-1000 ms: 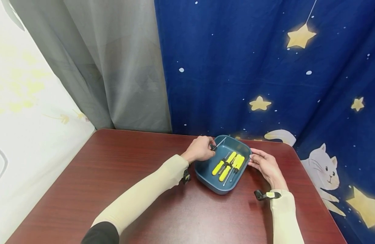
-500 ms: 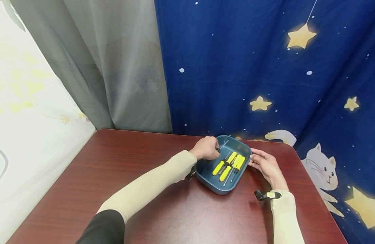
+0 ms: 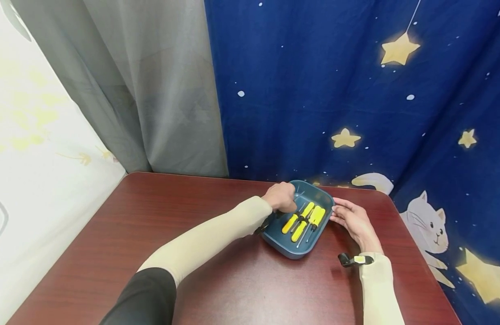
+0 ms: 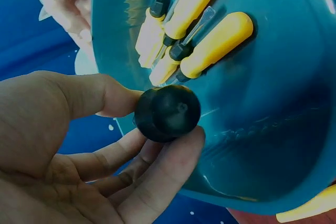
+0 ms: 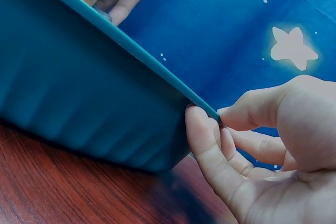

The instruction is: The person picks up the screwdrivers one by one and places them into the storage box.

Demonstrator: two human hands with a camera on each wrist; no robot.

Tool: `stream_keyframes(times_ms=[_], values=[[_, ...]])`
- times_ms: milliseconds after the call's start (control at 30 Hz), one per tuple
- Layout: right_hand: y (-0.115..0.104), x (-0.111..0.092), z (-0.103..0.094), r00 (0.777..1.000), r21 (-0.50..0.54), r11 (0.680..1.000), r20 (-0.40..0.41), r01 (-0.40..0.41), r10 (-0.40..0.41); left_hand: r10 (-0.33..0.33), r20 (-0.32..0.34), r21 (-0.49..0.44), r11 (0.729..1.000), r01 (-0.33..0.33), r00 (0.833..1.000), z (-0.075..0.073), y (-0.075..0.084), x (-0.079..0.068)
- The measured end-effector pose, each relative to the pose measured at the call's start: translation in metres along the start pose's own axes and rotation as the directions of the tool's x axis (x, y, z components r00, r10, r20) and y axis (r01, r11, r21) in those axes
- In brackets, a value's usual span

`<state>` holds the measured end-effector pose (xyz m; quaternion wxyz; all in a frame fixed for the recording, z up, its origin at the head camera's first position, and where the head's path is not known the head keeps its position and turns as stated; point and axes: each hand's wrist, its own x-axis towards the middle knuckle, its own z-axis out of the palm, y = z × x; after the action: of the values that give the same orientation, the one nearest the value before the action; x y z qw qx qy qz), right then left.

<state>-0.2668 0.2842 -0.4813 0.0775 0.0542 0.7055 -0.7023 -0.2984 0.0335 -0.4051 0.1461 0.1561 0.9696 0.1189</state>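
Observation:
My left hand (image 3: 281, 197) is over the far left part of a dark teal plastic bin (image 3: 280, 249). Its thumb and fingers pinch a screwdriver by the black handle (image 4: 176, 111), seen end-on in the left wrist view; in the head view the hand hides that handle. Several yellow-handled screwdrivers (image 3: 300, 229) lie side by side on the bin's floor, to the right of this hand. At the bin's right side, my right hand (image 5: 262, 150) pinches the rim near a corner, thumb on one side and fingers against the outer wall.
The bin stands near the back edge of a reddish-brown wooden table (image 3: 193, 189). Behind it hang a blue star-patterned curtain (image 3: 290, 99) and a grey curtain (image 3: 176, 99). A yellow piece (image 4: 312, 205) shows at the left wrist view's lower corner.
My left hand has moved right and further over the bin with the screwdriver, whose black handle has gone out of sight in the head view. The right hand stays at the rim.

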Motion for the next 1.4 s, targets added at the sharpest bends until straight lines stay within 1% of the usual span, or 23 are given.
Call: stream_keyframes(times_ms=[200,400,600,700,800,967,1200,1400], values=[[0.001,0.001,0.000,1.000,-0.007,1.000,0.000,0.010,-0.010,-0.008,0.028,0.039,0.999,0.007,1.000,0.004,0.005,0.006],[0.002,0.002,0.000,1.000,-0.015,1.000,0.000,0.013,-0.013,-0.040,0.075,0.064,0.997,0.036,0.996,0.008,0.010,0.014],[0.002,0.002,0.000,1.000,-0.007,1.000,0.004,0.018,-0.018,-0.080,0.090,0.111,0.991,0.070,0.993,0.014,0.018,0.019],[0.002,0.001,0.000,1.000,-0.010,1.000,0.003,0.013,-0.013,-0.096,0.099,0.131,0.988,0.082,0.990,0.016,0.019,0.022],[0.001,0.000,0.001,1.000,-0.019,1.000,-0.002,0.008,-0.008,-0.091,0.097,0.146,0.986,0.076,0.991,0.016,0.019,0.023],[0.000,0.000,0.003,1.000,-0.005,1.000,-0.002,0.002,-0.002,-0.081,0.102,0.161,0.985,0.064,0.992,0.016,0.018,0.024],[-0.002,-0.001,0.003,1.000,-0.019,1.000,-0.003,0.000,0.000,-0.122,0.168,0.155,0.983,0.096,0.978,0.018,0.020,0.027],[-0.001,0.000,0.002,1.000,-0.018,1.000,-0.003,0.002,-0.002,-0.155,0.200,0.137,0.982,0.129,0.967,0.021,0.022,0.031]])
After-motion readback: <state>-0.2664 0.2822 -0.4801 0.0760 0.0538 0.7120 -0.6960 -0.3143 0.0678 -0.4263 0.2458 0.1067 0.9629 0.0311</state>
